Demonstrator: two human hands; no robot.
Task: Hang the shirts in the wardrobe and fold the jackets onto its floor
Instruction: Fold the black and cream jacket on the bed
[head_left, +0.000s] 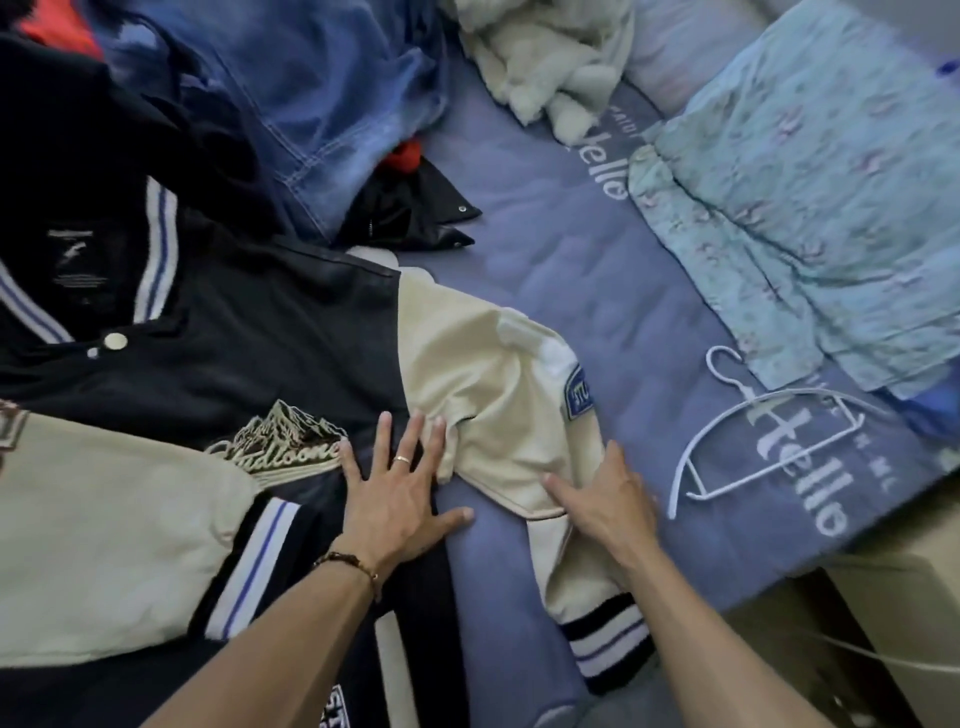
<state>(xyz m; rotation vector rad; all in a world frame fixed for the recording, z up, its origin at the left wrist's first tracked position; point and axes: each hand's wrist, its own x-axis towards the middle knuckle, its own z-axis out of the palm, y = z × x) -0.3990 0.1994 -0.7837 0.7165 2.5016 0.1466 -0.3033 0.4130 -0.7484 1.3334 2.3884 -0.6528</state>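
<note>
head | jacket navy body; cream sleeves; striped cuffs

i see a navy varsity jacket with cream sleeves lying spread flat, front up, on the bed; its near cream sleeve is bent back, striped cuff toward me.

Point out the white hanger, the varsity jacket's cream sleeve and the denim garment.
white hanger (691, 470): head view, on its left shoulder wire.
cream sleeve (493, 374): head view, upper sleeve.
denim garment (322, 93): head view, middle of the fabric.
</note>
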